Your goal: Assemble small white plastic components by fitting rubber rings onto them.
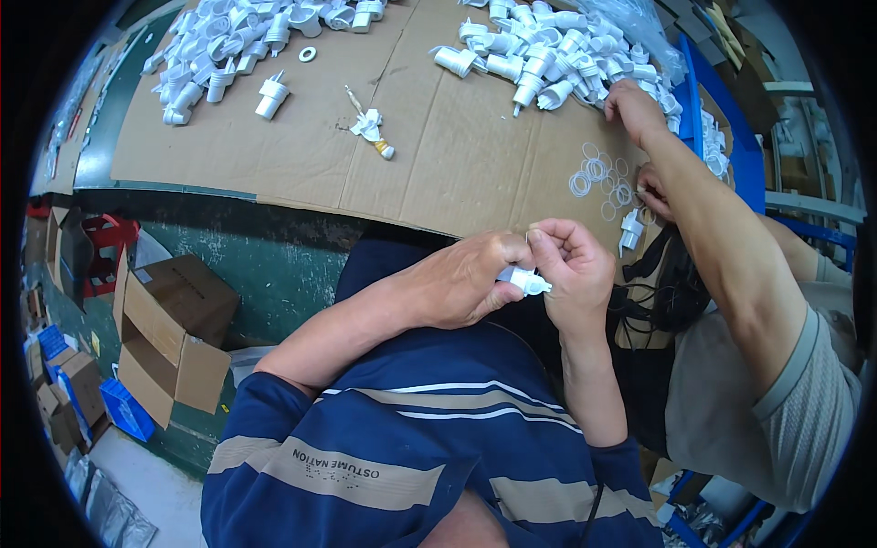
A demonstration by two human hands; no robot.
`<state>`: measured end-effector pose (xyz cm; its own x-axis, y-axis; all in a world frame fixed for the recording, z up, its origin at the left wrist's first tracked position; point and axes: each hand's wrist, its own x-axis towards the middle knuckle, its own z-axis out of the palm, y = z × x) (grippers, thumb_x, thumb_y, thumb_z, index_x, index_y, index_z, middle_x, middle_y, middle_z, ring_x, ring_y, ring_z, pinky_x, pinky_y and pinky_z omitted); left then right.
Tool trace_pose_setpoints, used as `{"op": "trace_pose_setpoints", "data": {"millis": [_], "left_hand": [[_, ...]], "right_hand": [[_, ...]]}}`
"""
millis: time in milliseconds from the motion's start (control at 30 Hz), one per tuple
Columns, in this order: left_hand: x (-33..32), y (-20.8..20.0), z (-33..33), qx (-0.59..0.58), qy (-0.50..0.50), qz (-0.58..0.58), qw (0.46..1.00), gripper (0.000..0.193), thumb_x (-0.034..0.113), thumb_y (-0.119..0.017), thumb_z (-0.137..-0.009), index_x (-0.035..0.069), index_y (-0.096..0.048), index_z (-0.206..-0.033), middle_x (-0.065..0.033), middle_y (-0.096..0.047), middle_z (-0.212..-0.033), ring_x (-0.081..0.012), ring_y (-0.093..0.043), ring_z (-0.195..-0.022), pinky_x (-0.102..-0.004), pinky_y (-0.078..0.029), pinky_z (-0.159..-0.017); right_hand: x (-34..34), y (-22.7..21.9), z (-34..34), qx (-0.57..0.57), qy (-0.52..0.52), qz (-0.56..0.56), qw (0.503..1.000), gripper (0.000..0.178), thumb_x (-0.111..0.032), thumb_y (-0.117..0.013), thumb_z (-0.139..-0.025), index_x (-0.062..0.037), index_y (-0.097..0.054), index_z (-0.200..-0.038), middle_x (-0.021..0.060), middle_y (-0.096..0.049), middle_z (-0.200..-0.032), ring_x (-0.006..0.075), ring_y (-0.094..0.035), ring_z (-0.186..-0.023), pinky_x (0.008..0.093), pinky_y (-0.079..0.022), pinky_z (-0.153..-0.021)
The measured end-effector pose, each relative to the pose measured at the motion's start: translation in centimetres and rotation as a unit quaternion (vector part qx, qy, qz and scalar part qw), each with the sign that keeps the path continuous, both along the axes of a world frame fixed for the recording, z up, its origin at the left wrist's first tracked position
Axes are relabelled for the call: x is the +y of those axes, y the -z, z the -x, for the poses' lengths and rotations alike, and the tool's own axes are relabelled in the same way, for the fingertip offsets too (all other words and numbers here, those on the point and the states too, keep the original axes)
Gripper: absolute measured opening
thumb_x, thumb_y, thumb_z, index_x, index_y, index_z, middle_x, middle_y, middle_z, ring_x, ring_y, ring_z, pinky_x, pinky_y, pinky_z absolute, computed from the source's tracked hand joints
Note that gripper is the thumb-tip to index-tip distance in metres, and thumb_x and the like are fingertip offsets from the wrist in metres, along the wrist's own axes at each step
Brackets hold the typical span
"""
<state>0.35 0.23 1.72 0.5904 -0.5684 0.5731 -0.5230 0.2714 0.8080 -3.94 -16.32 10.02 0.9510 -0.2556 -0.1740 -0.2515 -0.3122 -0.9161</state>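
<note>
In front of my chest, my left hand [466, 279] is wrapped round a small white plastic fitting [526, 280] with its narrow nozzle poking out to the right. My right hand [580, 269] is beside it, thumb and forefinger pinched together by the fitting's upper side. Whatever lies in that pinch is too small to make out. Beyond my hands, on the cardboard-covered table [301, 164], lie a tool wrapped in white with a yellowish end [372, 128], a lone white fitting [271, 96] and a white ring [308, 54].
Piles of white fittings lie at the far left [247, 36] and far right [548, 50]. A co-worker's arm [722, 228] reaches in from the right, near thin clear rings [596, 171] and another fitting [630, 228]. A blue bin [692, 100] borders the right side. Open cardboard boxes [164, 338] stand on the floor.
</note>
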Motion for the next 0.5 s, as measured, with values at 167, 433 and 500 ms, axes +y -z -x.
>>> {"op": "trace_pose_setpoints", "data": {"millis": [167,433,500], "left_hand": [[0.56,-0.25,0.17,0.025,0.002,-0.037,0.999,0.028,0.025,-0.059,-0.107,0.008,-0.045,-0.124,-0.0119,-0.058,-0.107,-0.0303,-0.056,-0.081,-0.0414,-0.049,-0.078],[0.57,0.18,0.72,0.139,-0.001,0.011,0.99,0.03,0.027,-0.055,-0.11,0.005,-0.042,-0.124,-0.0139,-0.058,-0.112,-0.0236,-0.056,-0.085,-0.0377,-0.049,-0.08],[0.37,0.46,0.93,0.177,0.007,0.03,0.984,0.031,0.029,-0.054,-0.11,0.004,-0.04,-0.125,-0.0147,-0.058,-0.113,-0.0232,-0.056,-0.088,-0.0369,-0.048,-0.082]], "right_hand": [[-0.05,0.38,0.17,-0.003,0.011,0.002,1.0,0.011,0.001,-0.07,-0.095,0.0048,-0.072,-0.105,0.0051,-0.072,-0.085,0.0079,-0.061,-0.071,0.0187,-0.048,-0.065],[0.34,0.33,0.67,0.001,0.049,0.006,0.999,0.007,0.0,-0.071,-0.094,0.0032,-0.073,-0.1,0.0018,-0.067,-0.077,0.006,-0.055,-0.065,0.0184,-0.043,-0.06],[0.1,-0.36,0.85,0.03,0.04,-0.006,0.999,0.008,0.001,-0.07,-0.094,0.0029,-0.072,-0.102,0.0013,-0.066,-0.076,0.0057,-0.053,-0.065,0.0182,-0.042,-0.059]]}}
